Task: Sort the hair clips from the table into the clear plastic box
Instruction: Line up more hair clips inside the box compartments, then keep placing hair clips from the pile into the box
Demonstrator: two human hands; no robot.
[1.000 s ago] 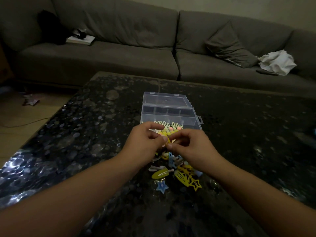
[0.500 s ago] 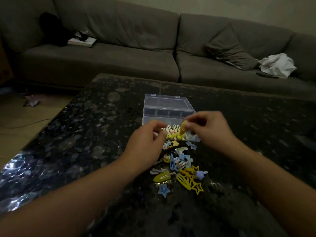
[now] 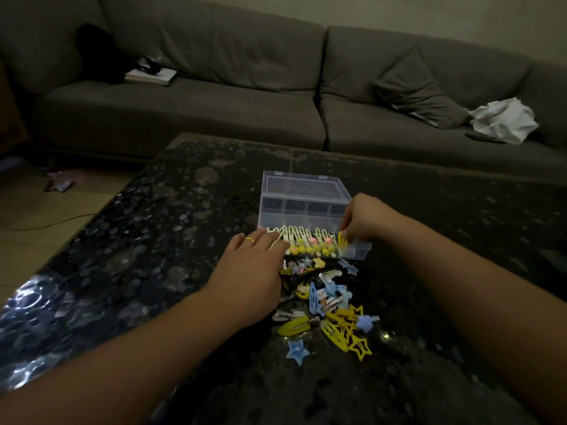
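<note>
A clear plastic box (image 3: 300, 207) stands open on the dark speckled table (image 3: 153, 256), its lid lying flat behind it. A row of pale clips (image 3: 303, 239) lines the box's near edge. My right hand (image 3: 365, 220) pinches a yellow clip (image 3: 343, 239) at the right end of that row. With its fingers stretched out, my left hand (image 3: 251, 277) rests flat on the table and touches the row's left end. A loose pile of yellow and blue hair clips (image 3: 331, 314) lies just in front of the box, between my arms.
A grey sofa (image 3: 214, 96) runs along the far side of the table, with a cushion (image 3: 417, 90), a white cloth (image 3: 503, 119) and a book (image 3: 152, 75) on it. Wooden floor with a cable (image 3: 43, 225) lies to the left.
My right hand has carried the yellow clip from in front of my left hand to the right end of the box's near edge. My left hand has opened and moved down flat.
</note>
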